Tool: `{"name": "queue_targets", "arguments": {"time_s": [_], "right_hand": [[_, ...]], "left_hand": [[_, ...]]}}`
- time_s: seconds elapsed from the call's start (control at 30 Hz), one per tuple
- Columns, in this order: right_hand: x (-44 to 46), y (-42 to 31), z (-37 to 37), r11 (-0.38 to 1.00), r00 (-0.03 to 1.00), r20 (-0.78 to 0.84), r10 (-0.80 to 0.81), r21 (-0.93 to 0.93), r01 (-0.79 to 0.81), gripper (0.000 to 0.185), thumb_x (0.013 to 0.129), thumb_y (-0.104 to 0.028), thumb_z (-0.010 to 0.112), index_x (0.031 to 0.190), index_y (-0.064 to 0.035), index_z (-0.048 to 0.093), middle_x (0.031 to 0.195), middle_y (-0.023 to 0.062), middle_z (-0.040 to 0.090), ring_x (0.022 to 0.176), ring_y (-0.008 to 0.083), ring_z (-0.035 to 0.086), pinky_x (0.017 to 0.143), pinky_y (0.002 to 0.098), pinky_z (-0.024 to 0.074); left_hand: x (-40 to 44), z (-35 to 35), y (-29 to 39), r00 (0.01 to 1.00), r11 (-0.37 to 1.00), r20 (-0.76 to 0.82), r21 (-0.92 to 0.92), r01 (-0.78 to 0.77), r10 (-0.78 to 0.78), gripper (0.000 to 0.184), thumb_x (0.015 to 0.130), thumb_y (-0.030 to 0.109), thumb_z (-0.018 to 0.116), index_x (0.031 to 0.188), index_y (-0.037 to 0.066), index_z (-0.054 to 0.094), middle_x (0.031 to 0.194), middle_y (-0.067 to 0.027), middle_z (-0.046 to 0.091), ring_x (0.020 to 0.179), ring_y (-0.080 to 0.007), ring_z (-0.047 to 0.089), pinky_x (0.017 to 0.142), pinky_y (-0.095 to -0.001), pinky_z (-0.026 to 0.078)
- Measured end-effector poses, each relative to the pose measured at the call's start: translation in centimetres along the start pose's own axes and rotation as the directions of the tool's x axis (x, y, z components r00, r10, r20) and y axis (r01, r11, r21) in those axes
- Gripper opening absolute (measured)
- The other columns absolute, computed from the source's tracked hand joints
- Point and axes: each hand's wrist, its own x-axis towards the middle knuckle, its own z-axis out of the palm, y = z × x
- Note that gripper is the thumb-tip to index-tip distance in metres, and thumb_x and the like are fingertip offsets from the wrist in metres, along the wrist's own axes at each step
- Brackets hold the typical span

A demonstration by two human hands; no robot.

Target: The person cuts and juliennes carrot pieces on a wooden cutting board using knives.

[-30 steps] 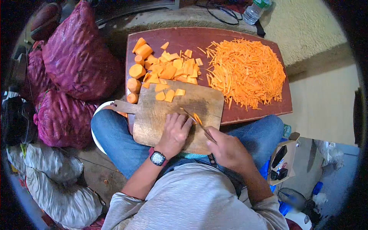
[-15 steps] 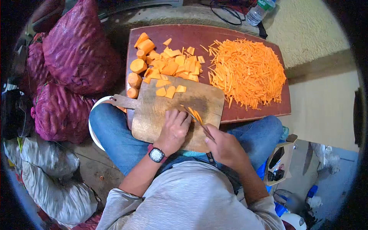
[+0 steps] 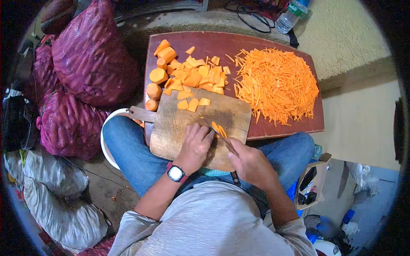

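A wooden cutting board (image 3: 171,136) lies across my lap and the table's near edge. My left hand (image 3: 197,143) presses down on it with fingers curled, close to the blade; the carrot slice under the fingertips is almost fully hidden. My right hand (image 3: 252,164) grips a knife (image 3: 220,135), its blade slanting up and left beside my left fingers. Fresh carrot strips (image 3: 219,129) lean along the blade's right side. Toward the board's far edge rest several flat carrot slices (image 3: 193,104).
On the red table (image 3: 273,130) are carrot chunks (image 3: 158,76), a heap of slices (image 3: 198,73) and a large pile of shredded carrot (image 3: 277,85). Purple mesh sacks (image 3: 89,55) and white sacks (image 3: 64,205) stand left. A plastic bottle (image 3: 290,18) lies beyond the table.
The whole view has shifted slightly, the table now sitting a little lower and to the right. Both hands and the knife keep nearly the same place on the board.
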Motion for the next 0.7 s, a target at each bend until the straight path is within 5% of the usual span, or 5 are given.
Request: {"name": "queue_targets", "arguments": {"time_s": [0.07, 0.27, 0.4, 0.6, 0.7], "right_hand": [[-0.9, -1.3, -1.2, 0.983, 0.974, 0.131, 0.184, -0.024, -0.182, 0.034, 0.105, -0.014, 0.064, 0.136, -0.0028, 0.058, 0.105, 0.0312, 0.071, 0.101, 0.0531, 0.070, 0.080, 0.0559, 0.0567], [0.0, 0.0, 0.4, 0.999, 0.999, 0.015, 0.047, -0.003, -0.047, 0.033, 0.105, -0.017, 0.062, 0.136, -0.0042, 0.059, 0.108, 0.0314, 0.071, 0.102, 0.0537, 0.069, 0.081, 0.0581, 0.0560], [-0.9, -1.3, -0.6, 0.983, 0.978, 0.114, 0.177, -0.063, -0.171, 0.035, 0.105, -0.017, 0.063, 0.136, -0.0037, 0.059, 0.109, 0.0312, 0.072, 0.102, 0.0539, 0.069, 0.082, 0.0580, 0.0562], [-0.1, -0.1, 0.5, 1.000, 1.000, -0.010, 0.012, -0.029, -0.012, 0.035, 0.104, -0.015, 0.063, 0.137, -0.0020, 0.057, 0.108, 0.0320, 0.071, 0.103, 0.0543, 0.069, 0.081, 0.0576, 0.0556], [-0.6, -1.2, -0.5, 0.987, 0.981, 0.106, 0.161, -0.033, -0.158, 0.034, 0.104, -0.014, 0.064, 0.136, -0.0014, 0.058, 0.106, 0.0324, 0.071, 0.103, 0.0543, 0.069, 0.081, 0.0574, 0.0554]], "left_hand": [[-0.3, 0.0, 0.0, 1.000, 1.000, -0.008, 0.010, -0.014, 0.014, 0.043, 0.079, 0.009, 0.073, 0.120, -0.004, 0.074, 0.109, -0.0142, 0.063, 0.104, -0.0344, 0.057, 0.092, -0.0476, 0.045], [0.0, -0.5, 0.4, 1.000, 0.999, -0.004, 0.031, 0.028, -0.028, 0.058, 0.063, 0.014, 0.087, 0.118, -0.002, 0.075, 0.109, -0.0130, 0.063, 0.106, -0.0346, 0.056, 0.092, -0.0476, 0.045], [-0.3, -0.5, 0.3, 0.999, 0.998, -0.010, 0.041, 0.038, -0.038, 0.056, 0.064, 0.012, 0.086, 0.117, -0.002, 0.074, 0.109, -0.0126, 0.063, 0.106, -0.0346, 0.056, 0.092, -0.0474, 0.045], [-0.1, -0.5, 0.3, 0.999, 0.999, 0.006, 0.015, 0.043, -0.043, 0.055, 0.064, 0.012, 0.086, 0.115, -0.002, 0.074, 0.110, -0.0137, 0.061, 0.106, -0.0356, 0.056, 0.092, -0.0481, 0.045], [-0.3, -0.4, 0.2, 0.998, 0.998, -0.011, 0.002, 0.055, -0.055, 0.054, 0.063, 0.012, 0.085, 0.114, -0.002, 0.074, 0.109, -0.0138, 0.061, 0.106, -0.0362, 0.055, 0.092, -0.0484, 0.044]]}}
